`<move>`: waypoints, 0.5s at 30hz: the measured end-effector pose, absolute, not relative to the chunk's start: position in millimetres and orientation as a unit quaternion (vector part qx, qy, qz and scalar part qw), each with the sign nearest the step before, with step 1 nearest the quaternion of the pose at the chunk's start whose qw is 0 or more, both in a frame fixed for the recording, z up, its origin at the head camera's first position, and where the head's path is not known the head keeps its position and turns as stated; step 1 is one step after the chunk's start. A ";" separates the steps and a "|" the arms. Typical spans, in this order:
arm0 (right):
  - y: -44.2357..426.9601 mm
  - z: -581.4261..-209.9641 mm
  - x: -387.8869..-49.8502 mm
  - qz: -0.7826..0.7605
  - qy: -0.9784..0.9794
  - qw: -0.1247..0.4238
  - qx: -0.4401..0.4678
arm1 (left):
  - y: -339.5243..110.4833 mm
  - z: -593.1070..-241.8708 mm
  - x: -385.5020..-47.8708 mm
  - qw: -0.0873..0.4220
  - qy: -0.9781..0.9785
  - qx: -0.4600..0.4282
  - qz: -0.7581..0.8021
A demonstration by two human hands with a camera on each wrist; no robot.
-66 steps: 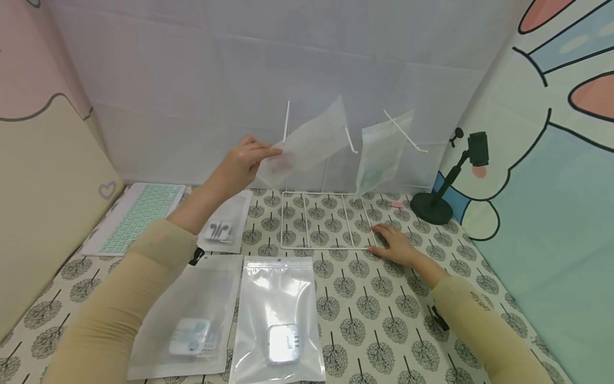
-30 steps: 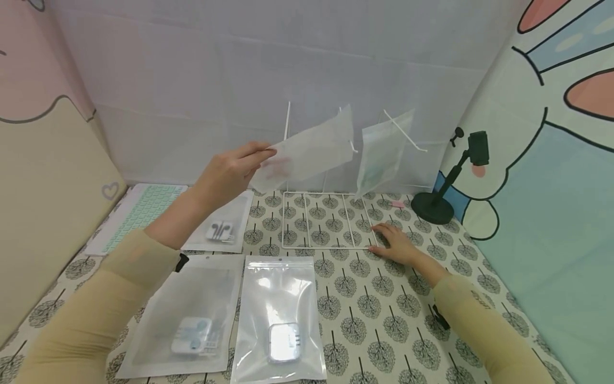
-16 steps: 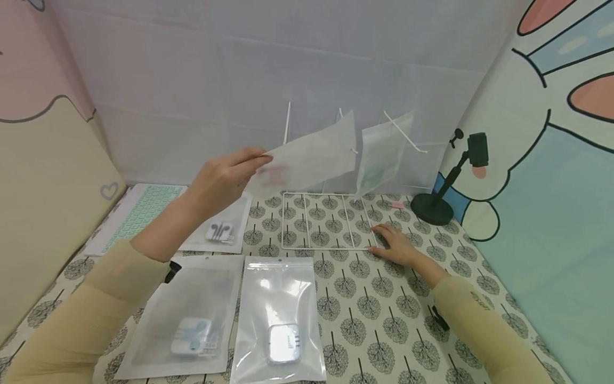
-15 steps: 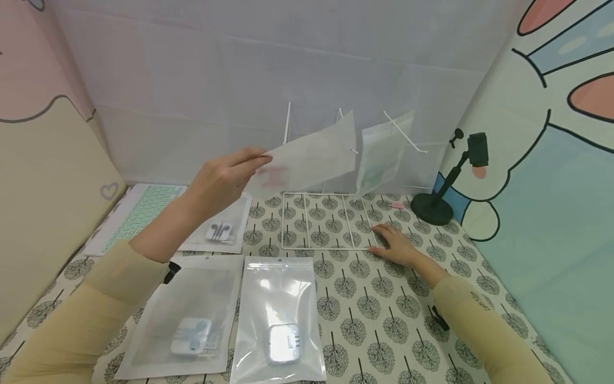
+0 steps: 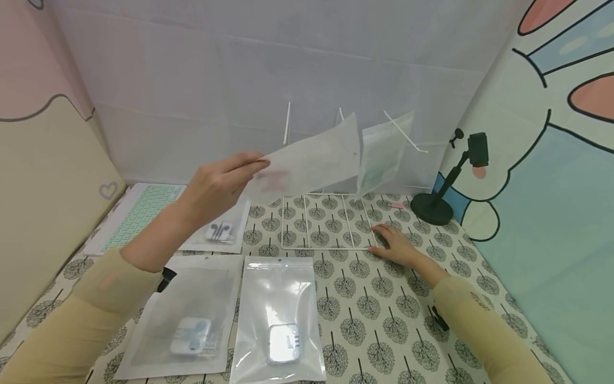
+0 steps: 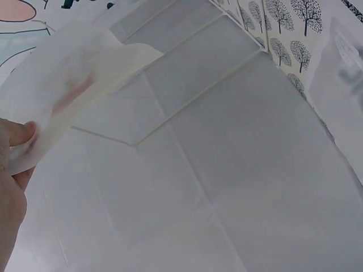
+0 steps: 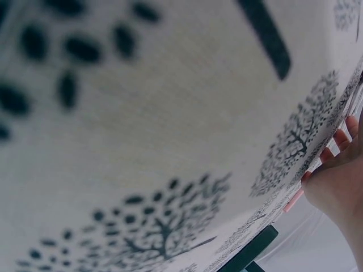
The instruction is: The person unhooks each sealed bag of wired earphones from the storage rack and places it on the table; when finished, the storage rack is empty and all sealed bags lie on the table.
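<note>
My left hand (image 5: 220, 184) pinches the near end of a frosted plastic zip bag (image 5: 316, 160) with a blurry reddish item inside. The bag slants across the hooks of a white wire display rack (image 5: 330, 248), its small hole at the far end; whether a hook still runs through it I cannot tell. A second frosted bag (image 5: 386, 154), greenish inside, hangs on the right hook (image 5: 405, 132). On the table, my right hand (image 5: 395, 245) lies with spread fingers touching the rack's base at its right side. In the left wrist view the held bag (image 6: 74, 85) bends beside the rack wires.
A clear bag (image 5: 278, 288) and a frosted bag (image 5: 192, 298) with boxed earphones lie in front. Another earphone bag (image 5: 225, 218) lies farther back. At far left is a keyboard (image 5: 139, 213) with green keys; at right, a black phone stand (image 5: 431, 208) and a small pink item (image 5: 397, 204).
My left hand has drawn back to the left and downward, pulling the bag outward along the hook. The middle hook's tip, earlier in front of the bag, is now hidden. My right hand has stayed put.
</note>
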State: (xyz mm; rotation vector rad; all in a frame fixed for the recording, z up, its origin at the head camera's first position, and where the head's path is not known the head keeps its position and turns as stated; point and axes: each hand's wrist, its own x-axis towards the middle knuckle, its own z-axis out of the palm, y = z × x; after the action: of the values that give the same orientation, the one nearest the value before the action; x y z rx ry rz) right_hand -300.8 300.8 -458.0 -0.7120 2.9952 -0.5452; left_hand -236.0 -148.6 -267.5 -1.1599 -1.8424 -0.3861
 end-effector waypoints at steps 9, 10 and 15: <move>299.3 -457.4 -299.1 -0.177 0.958 0.006 -0.228 | -151.1 -265.8 -230.2 0.440 -0.745 -0.476 -0.156; 299.5 -457.5 -299.2 -0.176 0.958 0.006 -0.227 | -150.9 -265.3 -229.5 0.439 -0.744 -0.478 -0.156; 299.6 -456.8 -298.1 -0.176 0.958 0.008 -0.226 | -149.5 -265.0 -228.1 0.439 -0.740 -0.485 -0.159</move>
State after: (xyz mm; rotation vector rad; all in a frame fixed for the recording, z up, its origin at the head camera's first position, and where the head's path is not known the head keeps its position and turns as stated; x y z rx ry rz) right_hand -298.1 299.6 -456.8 -0.7079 2.9948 -0.5515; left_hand -228.1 -149.5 -265.0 -1.2041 -1.8375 -0.3953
